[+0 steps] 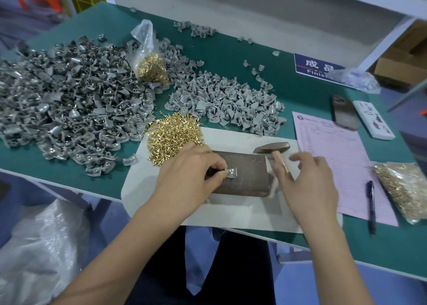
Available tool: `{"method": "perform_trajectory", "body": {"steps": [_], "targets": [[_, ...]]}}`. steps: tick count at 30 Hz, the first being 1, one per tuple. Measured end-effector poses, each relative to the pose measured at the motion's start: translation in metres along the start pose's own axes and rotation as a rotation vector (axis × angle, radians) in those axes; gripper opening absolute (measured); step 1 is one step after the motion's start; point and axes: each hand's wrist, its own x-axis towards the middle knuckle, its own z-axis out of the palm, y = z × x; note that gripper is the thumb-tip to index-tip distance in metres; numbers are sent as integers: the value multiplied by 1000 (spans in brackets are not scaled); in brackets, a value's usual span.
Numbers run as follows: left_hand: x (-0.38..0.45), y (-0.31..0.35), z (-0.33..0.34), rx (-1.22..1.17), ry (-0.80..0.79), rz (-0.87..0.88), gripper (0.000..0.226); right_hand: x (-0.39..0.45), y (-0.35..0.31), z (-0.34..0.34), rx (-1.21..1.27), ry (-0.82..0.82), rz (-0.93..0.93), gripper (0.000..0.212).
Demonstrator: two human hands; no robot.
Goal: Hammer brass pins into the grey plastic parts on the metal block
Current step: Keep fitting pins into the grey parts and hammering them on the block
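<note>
**Steadying the part, reaching for the hammer**

Right now the left hand (184,175) pinches a small grey part (231,172) flat on the metal block (245,177), thumb and forefinger curled tight at its edge, a pin head glinting on top. Over on the other side, the right hand (307,184) hovers with fingers spread and loose, gripping nothing; the hammer (272,148) lies just beyond it, head resting by the block's far corner, wooden handle running under the fingers.

That part looks light, stiff and a bit slick, so I'd say it could skate on the steel unless pinned down near the edge, fingers well off the pin. The pins look tiny and easy to tip; the hammer wants taking by the handle, low down, for short taps.

Beyond the block, a loose pile of brass pins (173,138) sits on the white mat (231,212). Behind it, unfinished grey parts (226,101) are heaped; to the left, a far larger heap (64,101), many showing brass. A bag of pins (150,64) stands between them, another bag (402,189) lies at the right beside a pink form (335,147) and pen (371,206).
</note>
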Motion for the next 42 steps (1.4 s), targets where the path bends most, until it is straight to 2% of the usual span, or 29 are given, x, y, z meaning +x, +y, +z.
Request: {"method": "perform_trajectory", "body": {"steps": [1,3,7,10,12,14,17,19,22,24,27,29,32,35,37,40,42], "targets": [[1,0,0,24,-7,14,11,3,6,3,-83,-76,32,40],[3,1,-1,72,-13,41,10,6,7,7,-78,-183,28,35],[5,2,-2,100,-23,62,10,7,5,-3,-110,-148,-56,28],[5,-1,-1,73,-3,61,10,-2,10,-20,146,-170,-55,21],[5,-1,-2,53,12,60,9,-14,5,-31,384,-221,-61,24],[5,0,-3,46,19,61,9,-28,-3,-37,482,-234,-109,28],[7,-2,-3,71,16,68,8,-46,-13,-38,434,-182,-224,34],[9,-3,-5,92,2,84,10,-53,-17,-40,377,-133,-260,28],[13,-3,-6,144,-22,108,14,-57,-20,-41,353,30,-286,29],[13,-3,-6,172,-31,112,16,-60,-20,-34,349,72,-311,33],[15,-3,-7,171,-48,110,18,-64,-19,-24,242,5,-394,32],[15,-3,-8,175,-55,110,18,-62,-16,-27,188,40,-404,31],[15,-3,-7,181,-51,106,17,-60,-15,-27,290,117,-358,35],[16,-4,-7,189,-52,108,17,-62,-20,-25,228,25,-410,39],[15,-3,-8,196,-51,110,17,-60,-20,-28,164,38,-420,37],[15,-4,-7,193,-46,111,17,-61,-17,-25,313,104,-358,36],[16,-4,-6,191,-46,116,17,-64,-19,-24,275,50,-381,36]]}}
